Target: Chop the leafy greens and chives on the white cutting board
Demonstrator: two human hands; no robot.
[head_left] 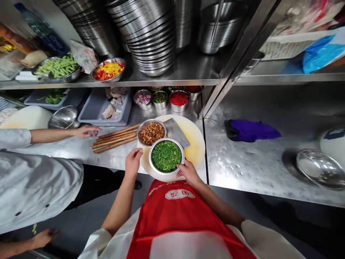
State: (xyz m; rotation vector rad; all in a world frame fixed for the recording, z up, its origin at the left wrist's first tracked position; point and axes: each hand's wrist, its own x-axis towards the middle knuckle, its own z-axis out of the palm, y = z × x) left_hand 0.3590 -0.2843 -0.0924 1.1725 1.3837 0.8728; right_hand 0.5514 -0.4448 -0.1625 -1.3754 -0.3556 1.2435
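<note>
My right hand (pixel 189 172) grips the near right rim of a steel bowl of chopped green herbs (pixel 166 156). The bowl is over a round, yellow-stained cutting board (pixel 196 147). Just left of the bowl, apart from it, my left hand (pixel 133 162) has its fingers curled together; whatever they may hold is hidden. Behind the herbs, a second steel bowl holds brown chopped bits (pixel 151 133). A cleaver (pixel 176 133) lies flat on the board, partly covered by the bowls. Several long brown sticks (pixel 115 140) lie on the counter to the left.
At the left, a co-worker's hand (pixel 87 131) reaches over the counter near the sticks. Small steel cups, one with red chopped pepper (pixel 179 99), stand behind the board. A grey tray (pixel 104 120) is left of them. Purple cloth (pixel 253 130) and an empty bowl (pixel 320 168) lie right.
</note>
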